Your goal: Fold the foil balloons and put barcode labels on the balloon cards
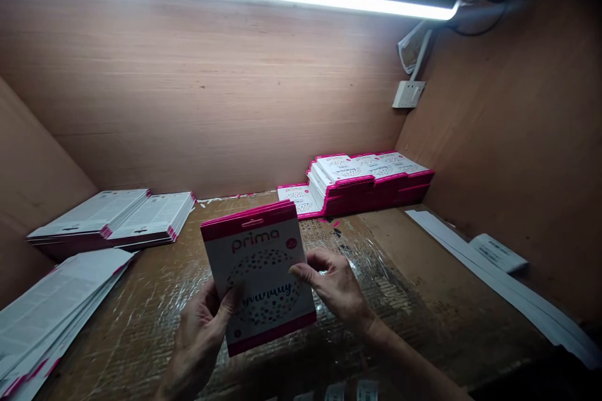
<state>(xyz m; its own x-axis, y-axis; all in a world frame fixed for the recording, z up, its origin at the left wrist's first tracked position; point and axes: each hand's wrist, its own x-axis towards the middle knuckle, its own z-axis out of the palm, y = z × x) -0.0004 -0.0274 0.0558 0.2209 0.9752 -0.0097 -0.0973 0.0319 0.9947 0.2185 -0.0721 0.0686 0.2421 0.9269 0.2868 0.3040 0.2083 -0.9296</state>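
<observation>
A small stack of white and pink "prima" packets [263,263] is held upright, slightly tilted, above the table in the middle of the head view. My left hand [202,332] grips its lower left side, thumb on the front. On the right edge, my right hand [336,285] pinches the packets with its thumb in front. The fingers behind the packets are hidden. Beyond them, piles of similar packets [376,191] stand against the back wall, with a lower pile [298,199] beside them.
Face-down packet piles [150,216] lie at the back left, and loose flat sheets [61,307] at the near left. Long white strips [498,282] and a labelled white packet [498,252] lie at right. A wall socket [408,94] is above.
</observation>
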